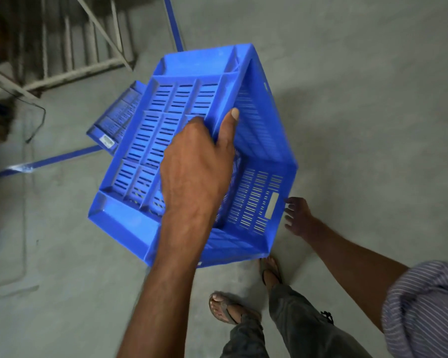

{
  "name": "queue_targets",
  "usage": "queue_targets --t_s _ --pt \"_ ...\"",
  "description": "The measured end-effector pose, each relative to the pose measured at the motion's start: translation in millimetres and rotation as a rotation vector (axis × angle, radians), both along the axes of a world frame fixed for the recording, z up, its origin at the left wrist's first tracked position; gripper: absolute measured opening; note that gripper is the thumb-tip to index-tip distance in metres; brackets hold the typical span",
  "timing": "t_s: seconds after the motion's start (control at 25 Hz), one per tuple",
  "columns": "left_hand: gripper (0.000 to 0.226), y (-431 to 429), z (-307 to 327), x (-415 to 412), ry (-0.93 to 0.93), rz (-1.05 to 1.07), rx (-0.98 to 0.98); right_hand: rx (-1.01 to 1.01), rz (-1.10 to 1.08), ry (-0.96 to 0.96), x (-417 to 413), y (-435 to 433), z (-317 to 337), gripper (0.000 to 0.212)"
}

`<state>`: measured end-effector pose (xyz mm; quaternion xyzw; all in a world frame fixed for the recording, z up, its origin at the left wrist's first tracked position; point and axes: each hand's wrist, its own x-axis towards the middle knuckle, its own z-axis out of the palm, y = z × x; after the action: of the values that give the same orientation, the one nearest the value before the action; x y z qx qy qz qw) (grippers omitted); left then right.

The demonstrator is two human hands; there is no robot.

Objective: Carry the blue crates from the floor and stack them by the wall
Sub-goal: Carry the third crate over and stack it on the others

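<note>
Concrete floor (347,86); left hand (197,166) gripping crate (192,99).

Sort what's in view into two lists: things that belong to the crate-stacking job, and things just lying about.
Job:
- blue crate, tilted, its rim gripped by the left hand
- second blue crate behind it
- right hand, open by the carried crate's end wall

Lying about:
- metal frame
- black cable
- blue floor line

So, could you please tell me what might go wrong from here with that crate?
1. Only the left hand grips the tilted blue slotted plastic crate; the right hand hangs open, so it may slip.
2. The crate hides the floor ahead, including a second blue crate: a trip risk in open sandals.
</note>
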<state>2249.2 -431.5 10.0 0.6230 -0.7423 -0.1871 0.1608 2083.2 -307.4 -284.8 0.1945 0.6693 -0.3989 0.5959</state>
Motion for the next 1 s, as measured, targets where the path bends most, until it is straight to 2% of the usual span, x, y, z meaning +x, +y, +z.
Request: queue_targets --t_s 0.08,0.12,0.28,0.36,0.44,0.56,0.68,0.88,1.0 --pt "0.061 1 19 1 0.026 0.013 -0.005 -0.077 -0.042 0.021 -10 -7 3 0.02" --pt "0.061 2 27 2 0.044 0.018 -0.009 -0.09 -0.034 0.042 -16 -10 9 0.022" --pt "0.063 -8 50 9 0.08 0.056 -0.028 -0.186 -0.055 0.034 -45 -6 26 0.047" --pt "0.067 -29 51 29 0.127 0.081 0.022 -0.279 -0.079 0.0 -59 0 40 0.056" --pt "0.074 -50 47 55 0.296 0.119 0.13 -0.362 -0.121 -0.059 -74 8 63 0.058" --pt "0.055 -70 35 89 0.527 0.169 0.326 -0.418 -0.078 -0.042 -92 17 96 0.06" --pt "0.049 -84 10 106 0.582 0.197 0.481 -0.326 0.03 0.136 -97 19 134 0.062" --pt "0.059 -92 -56 121 0.557 0.251 0.705 -0.117 0.189 0.563 -104 24 190 0.064" --pt "0.063 -86 -85 115 0.545 0.223 0.749 0.064 0.296 0.792 -114 39 212 0.076"
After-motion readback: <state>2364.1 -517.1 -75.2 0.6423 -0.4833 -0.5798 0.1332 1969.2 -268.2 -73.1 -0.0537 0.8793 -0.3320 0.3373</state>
